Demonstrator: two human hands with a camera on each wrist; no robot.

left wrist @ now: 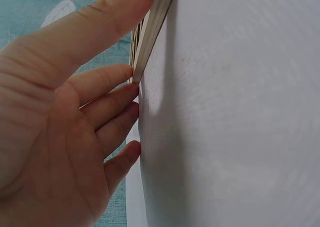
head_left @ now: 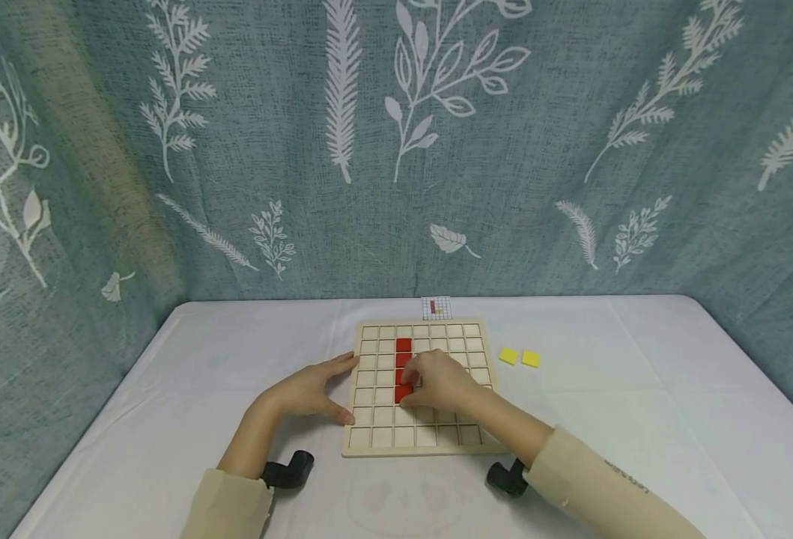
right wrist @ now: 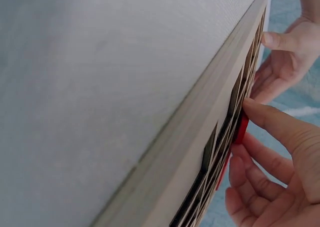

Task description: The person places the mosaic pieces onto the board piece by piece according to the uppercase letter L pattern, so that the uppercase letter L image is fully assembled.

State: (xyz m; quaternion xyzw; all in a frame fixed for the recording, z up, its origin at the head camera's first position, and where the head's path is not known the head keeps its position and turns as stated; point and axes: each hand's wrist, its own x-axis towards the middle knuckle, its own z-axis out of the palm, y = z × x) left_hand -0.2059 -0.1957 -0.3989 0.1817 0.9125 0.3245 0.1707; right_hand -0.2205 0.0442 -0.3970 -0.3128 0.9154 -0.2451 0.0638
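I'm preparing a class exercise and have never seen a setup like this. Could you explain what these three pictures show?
There is no machine here: a person works with two bare hands. The widest picture comes from a camera worn on the head, looking forward and down. The other two come from cameras worn on the wrists, each looking closely at that hand's work.

On a white cloth lies a pale gridded board with a column of red tiles. Two yellow tiles lie to its right, and a small printed card lies beyond its far edge.

The left hand touches the board's left edge with outstretched fingers. The right hand pinches a red tile between thumb and finger, at the grid.
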